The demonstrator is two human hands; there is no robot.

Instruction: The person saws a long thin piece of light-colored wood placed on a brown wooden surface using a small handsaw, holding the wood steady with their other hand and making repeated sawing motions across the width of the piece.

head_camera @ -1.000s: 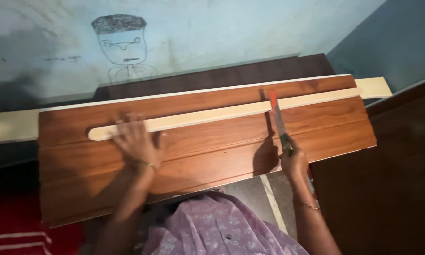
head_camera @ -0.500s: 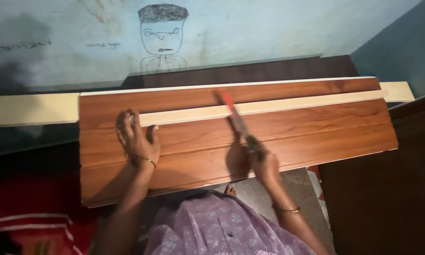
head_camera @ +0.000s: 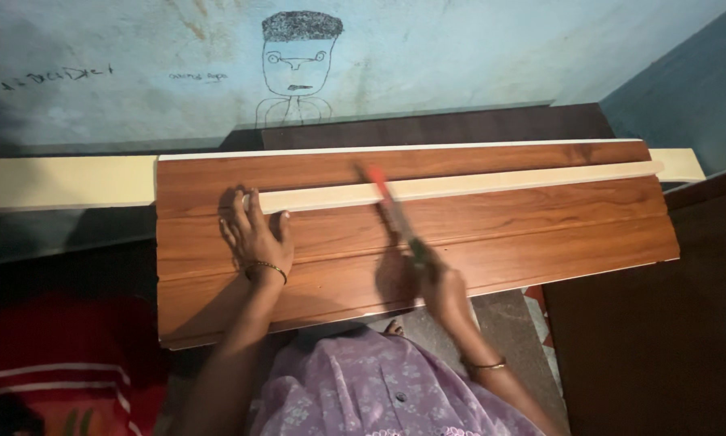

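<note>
Along strip, knife moved (leftward).

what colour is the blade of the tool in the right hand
Red-orange, blurred, on the slim hand tool that the right hand holds; head view.

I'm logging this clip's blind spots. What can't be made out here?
Head view, the only one:
- Red-tipped tool: motion-blurred, so its kind is unclear.
- Right hand: its grip on the handle is turned away.
- Wood-grain panel: near edge hidden by the lilac garment.
- Cream board: cut off at left.
</note>
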